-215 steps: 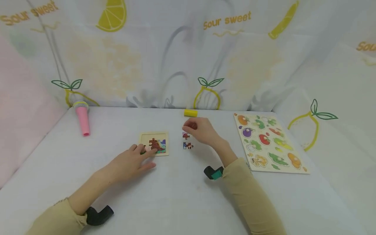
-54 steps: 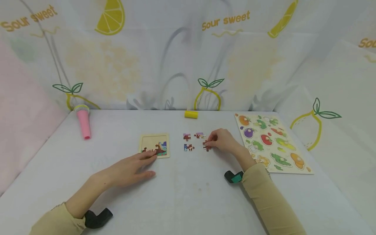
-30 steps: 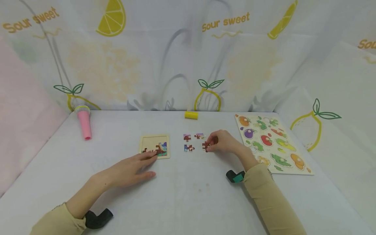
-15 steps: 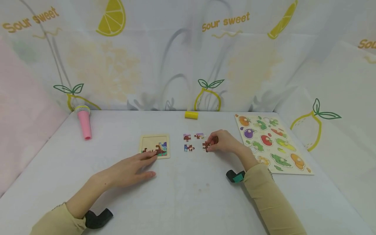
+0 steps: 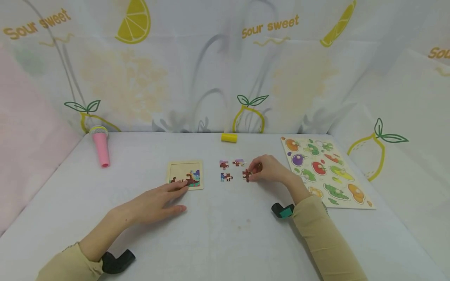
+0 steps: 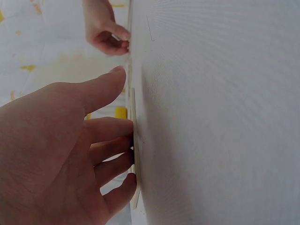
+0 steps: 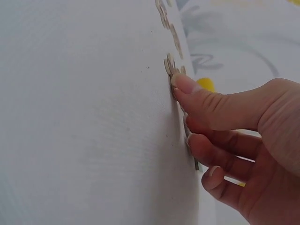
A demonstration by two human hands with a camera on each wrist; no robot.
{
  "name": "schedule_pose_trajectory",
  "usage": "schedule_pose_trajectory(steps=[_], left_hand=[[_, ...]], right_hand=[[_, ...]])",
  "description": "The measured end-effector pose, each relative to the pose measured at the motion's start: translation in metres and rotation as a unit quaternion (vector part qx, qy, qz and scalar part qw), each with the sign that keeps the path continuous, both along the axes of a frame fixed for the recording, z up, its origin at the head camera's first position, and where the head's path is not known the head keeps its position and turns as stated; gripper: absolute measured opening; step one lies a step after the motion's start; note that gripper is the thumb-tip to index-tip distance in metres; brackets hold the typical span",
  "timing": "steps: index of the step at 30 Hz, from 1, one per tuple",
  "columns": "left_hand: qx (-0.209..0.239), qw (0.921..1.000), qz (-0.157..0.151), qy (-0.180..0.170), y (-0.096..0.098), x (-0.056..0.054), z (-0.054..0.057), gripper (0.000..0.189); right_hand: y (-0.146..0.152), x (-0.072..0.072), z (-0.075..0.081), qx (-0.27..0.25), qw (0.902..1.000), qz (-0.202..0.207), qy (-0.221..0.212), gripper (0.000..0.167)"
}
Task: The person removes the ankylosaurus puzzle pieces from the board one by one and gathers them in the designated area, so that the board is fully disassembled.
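Observation:
A small wooden puzzle tray [image 5: 184, 162] lies left of centre, with brown, blue and green dinosaur pieces [image 5: 194, 177] in its lower part. My left hand [image 5: 151, 205] rests its fingertips on the tray's near side, fingers loosely extended, hiding part of the picture. To the right, my right hand [image 5: 268, 169] pinches a brown jigsaw piece [image 5: 245, 175] at table level between thumb and fingers. In the right wrist view the thumb [image 7: 187, 86] presses that piece's edge [image 7: 168, 68]. Three other pieces lie beside it: two purple-brown ones, one [image 5: 224, 164] and another [image 5: 238, 162], and a blue-brown one [image 5: 226, 177].
A board of vegetable shapes [image 5: 328, 171] lies at the right, partly behind the right forearm. A yellow cylinder [image 5: 229, 137] lies at the back edge, and a pink toy microphone [image 5: 100, 146] at the far left. A printed curtain hangs behind the table.
Since the oldest frame, my right hand has moved right and nearer, and the tray shows more bare wood. Over the last second both hands have stayed almost still, with slight right-hand finger shifts.

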State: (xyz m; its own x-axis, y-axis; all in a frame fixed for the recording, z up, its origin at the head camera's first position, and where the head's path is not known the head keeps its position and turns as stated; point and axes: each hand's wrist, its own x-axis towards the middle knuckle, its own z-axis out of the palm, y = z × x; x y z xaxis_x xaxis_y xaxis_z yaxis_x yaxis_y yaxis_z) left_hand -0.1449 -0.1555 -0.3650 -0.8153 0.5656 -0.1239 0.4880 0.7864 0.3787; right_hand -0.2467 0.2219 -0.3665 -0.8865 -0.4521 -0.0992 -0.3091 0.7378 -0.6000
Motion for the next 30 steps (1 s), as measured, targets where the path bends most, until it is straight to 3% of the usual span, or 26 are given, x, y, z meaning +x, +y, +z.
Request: schedule_pose_trajectory(steps=[8, 16, 22, 30], left_hand=[[0.007, 1.0, -0.004, 0.006, 0.001, 0.0, 0.001, 0.072], [0.01, 0.9999, -0.002, 0.003, 0.001, 0.0, -0.001, 0.072], [0.011, 0.9999, -0.001, -0.004, 0.004, -0.001, -0.005, 0.07], [-0.002, 0.9999, -0.003, 0.015, 0.002, 0.001, 0.001, 0.069]], right_hand=[[-0.016, 0.003, 0.008, -0.024, 0.9969, -0.015, 0.073, 0.021], [-0.09, 0.007, 0.023, -0.066, 0.9907, 0.012, 0.118, 0.023], [-0.136, 0.0, 0.018, -0.061, 0.9911, 0.033, 0.114, 0.02], [-0.155, 0.001, 0.007, -0.022, 0.9943, 0.053, 0.09, 0.027]])
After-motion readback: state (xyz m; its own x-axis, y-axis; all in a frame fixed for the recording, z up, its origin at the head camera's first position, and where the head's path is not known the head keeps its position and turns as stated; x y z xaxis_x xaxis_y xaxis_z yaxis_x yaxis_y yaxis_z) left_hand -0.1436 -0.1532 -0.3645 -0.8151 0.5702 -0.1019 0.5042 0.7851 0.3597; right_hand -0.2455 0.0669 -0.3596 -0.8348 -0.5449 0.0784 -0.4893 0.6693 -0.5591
